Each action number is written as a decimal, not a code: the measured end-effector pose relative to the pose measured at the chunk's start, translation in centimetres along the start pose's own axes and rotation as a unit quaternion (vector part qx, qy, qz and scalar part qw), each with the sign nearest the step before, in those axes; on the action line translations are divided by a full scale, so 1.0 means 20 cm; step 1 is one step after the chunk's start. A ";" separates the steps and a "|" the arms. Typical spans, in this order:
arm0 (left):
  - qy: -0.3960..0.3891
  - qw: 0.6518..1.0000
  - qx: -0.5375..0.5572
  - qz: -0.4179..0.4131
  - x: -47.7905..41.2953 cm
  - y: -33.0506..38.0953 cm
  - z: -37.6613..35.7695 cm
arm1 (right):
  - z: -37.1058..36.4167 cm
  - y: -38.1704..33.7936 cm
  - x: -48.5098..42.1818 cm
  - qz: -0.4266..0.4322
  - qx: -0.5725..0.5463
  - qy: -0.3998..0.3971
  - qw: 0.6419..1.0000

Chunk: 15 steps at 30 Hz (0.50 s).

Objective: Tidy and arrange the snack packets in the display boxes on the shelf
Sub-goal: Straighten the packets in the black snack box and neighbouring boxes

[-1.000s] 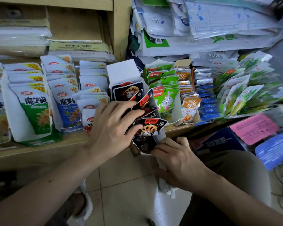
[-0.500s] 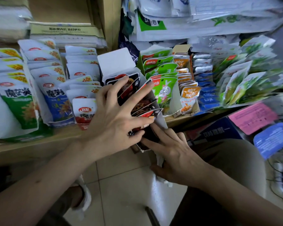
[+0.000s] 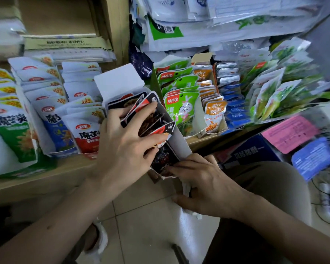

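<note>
black packets (image 3: 156, 121) fanned askew in the white display box (image 3: 179, 147), which juts off the shelf (image 3: 46, 180)
the box's long axis runs from back-left down toward the person, its front end past the shelf edge, over the floor; left hand (image 3: 126, 145) lies on the packets, fingers spread and fairly straight, pressing; right hand (image 3: 206, 187) is nearer the front end, fingers and thumb curled round it; green packets (image 3: 181, 105) crowd the right side; little room sideways

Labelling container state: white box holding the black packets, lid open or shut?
Open. On the white box, the lid flap stands upright behind the black packets, which show uncovered under the left hand.
</note>
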<state>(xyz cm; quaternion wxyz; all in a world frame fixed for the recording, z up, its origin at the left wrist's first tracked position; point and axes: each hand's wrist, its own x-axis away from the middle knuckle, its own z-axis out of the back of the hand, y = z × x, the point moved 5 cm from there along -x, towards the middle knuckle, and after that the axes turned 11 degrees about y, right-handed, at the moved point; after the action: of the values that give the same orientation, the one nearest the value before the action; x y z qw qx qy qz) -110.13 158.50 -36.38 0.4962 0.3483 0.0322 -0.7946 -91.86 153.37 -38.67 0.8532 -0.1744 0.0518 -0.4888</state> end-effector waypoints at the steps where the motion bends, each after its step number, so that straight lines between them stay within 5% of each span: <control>1: 0.014 1.000 0.000 0.000 0.01 0.00 -0.01 | 0.03 0.00 -0.02 -0.028 -0.057 0.017 0.998; 4: 0.036 0.999 0.010 -0.001 0.03 0.00 -0.01 | 0.12 0.03 -0.14 -0.141 -0.200 0.044 0.968; 10: 0.037 0.999 0.023 0.014 0.02 -0.02 0.00 | 0.03 0.00 -0.33 -0.209 -0.253 -0.130 0.936; 15: 0.024 0.999 0.034 0.009 0.03 -0.05 0.01 | -0.02 0.01 -0.33 -0.279 -0.359 -0.135 0.880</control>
<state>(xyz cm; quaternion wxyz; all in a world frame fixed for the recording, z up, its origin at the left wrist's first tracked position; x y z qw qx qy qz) -111.23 158.56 -36.82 0.4902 0.3840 0.0144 -0.7823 -95.30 159.06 -39.63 0.5588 -0.5402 0.0573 -0.6266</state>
